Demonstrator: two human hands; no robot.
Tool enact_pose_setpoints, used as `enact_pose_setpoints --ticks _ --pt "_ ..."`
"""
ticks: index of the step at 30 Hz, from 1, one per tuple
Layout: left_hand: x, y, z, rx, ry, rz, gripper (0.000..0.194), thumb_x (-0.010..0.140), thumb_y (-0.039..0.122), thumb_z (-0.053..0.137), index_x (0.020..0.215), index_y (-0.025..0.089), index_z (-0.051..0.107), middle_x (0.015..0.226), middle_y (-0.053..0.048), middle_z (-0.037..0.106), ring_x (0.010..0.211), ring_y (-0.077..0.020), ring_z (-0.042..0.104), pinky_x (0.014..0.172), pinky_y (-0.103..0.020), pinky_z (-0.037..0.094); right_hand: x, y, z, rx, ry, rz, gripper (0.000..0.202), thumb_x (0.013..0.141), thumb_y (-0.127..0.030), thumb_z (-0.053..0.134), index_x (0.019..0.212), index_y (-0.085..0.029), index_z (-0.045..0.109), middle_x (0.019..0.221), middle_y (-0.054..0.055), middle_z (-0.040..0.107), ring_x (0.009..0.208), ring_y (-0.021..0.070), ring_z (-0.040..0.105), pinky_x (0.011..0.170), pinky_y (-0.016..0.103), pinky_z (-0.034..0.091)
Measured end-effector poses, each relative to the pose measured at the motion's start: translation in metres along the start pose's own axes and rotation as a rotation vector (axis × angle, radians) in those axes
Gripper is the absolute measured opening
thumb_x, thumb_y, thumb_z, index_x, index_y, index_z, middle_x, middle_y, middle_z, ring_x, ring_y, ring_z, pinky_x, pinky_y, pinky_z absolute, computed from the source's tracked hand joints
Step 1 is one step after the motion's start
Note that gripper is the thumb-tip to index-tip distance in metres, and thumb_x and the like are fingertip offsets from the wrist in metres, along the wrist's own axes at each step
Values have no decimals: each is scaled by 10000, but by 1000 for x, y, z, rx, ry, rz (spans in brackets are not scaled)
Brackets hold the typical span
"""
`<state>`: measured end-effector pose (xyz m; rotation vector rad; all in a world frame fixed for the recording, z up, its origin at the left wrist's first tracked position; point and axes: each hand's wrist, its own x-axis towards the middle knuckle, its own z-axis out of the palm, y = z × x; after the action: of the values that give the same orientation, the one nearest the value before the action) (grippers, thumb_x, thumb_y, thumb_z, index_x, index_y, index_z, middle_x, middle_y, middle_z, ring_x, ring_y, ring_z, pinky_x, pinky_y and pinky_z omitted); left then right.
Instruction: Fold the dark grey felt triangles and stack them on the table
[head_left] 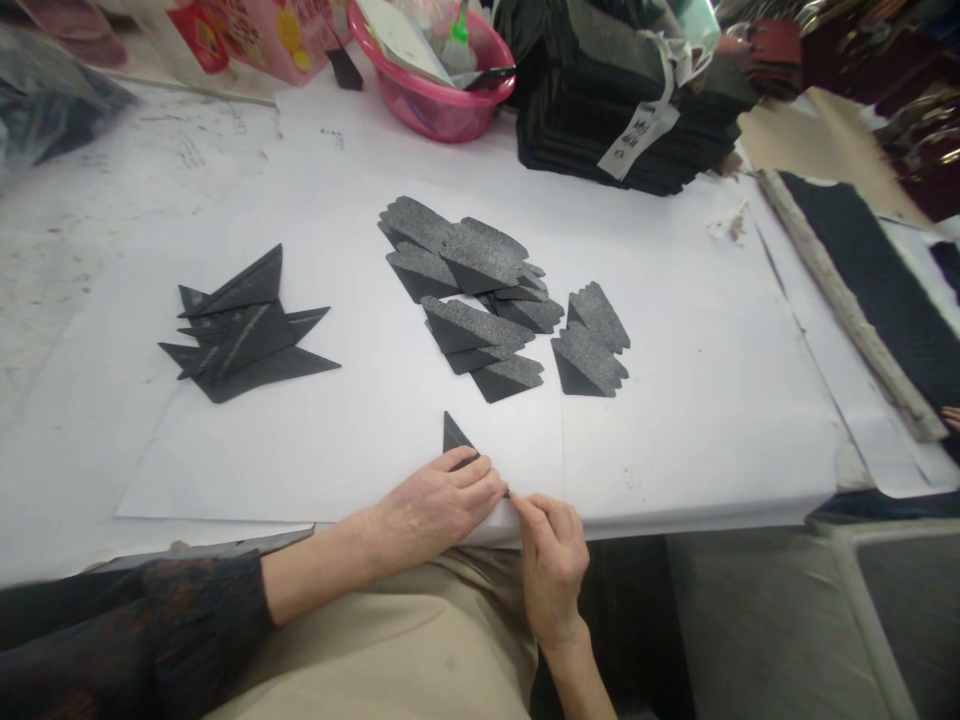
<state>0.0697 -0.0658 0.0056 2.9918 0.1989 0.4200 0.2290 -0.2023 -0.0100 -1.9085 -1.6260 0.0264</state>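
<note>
- Left hand [439, 505] lies palm down at the near table edge, fingers flat and pressing on a small black triangular piece [454, 437]; only the piece's upper tip shows above the fingers.
- Right hand [551, 560] comes up from below the table edge, fingertips [525, 503] pinched together at the lower right corner of the same piece, just beside the left fingertips. Whether it truly grips the corner or only touches it cannot be told.
- The piece rests on a white paper sheet [337, 450] that covers the table, right at the near edge.
- Dark patterned sleeve [187, 620] on the left forearm; tan cloth over the lap below.
- Mid-table, left: a fanned stack of smooth black triangles [244, 335], points splayed outward, well apart from the hands.
- Mid-table, centre: a loose heap of grey speckled pieces [465, 290] with scalloped edges, overlapping one another.
- Just right of that heap: a smaller pile of the same grey pieces [592, 345], near but apart from it.
- Far side: a pink plastic basin [439, 90] holding odds and ends.
- Far right: a tall bundle of black sheets [600, 110] tied with a strip bearing a white tag [637, 135].
- Right edge: a long pale bar [847, 310] lying beside a dark strip of material.
</note>
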Motion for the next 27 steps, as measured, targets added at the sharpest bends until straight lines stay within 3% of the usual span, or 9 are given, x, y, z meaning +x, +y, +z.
enact_pose_setpoints --ticks 4,17,27 --pt "-1 -1 0 -15 1 5 238 985 107 448 1203 113 543 1141 -79 595 1167 -214 521 1027 -383 416 0 0 0 43 15 35 204 905 -89 588 1063 -182 677 932 46 651 874 143 585 810 297 488" --pt "-2 -1 4 -8 0 7 297 990 116 433 1278 116 507 1147 -78 598 1169 -216 514 1023 -378 412 -4 1 -3 -70 -38 -40 274 893 -62 594 1108 -207 684 935 59 629 884 161 557 803 315 476" --pt "-3 5 8 75 41 29 283 963 135 499 1240 109 553 1171 -105 594 1185 -259 525 1038 -447 429 0 -3 -7 -194 -85 -112 283 912 -62 564 1144 -183 670 936 74 612 860 161 529 773 311 466"
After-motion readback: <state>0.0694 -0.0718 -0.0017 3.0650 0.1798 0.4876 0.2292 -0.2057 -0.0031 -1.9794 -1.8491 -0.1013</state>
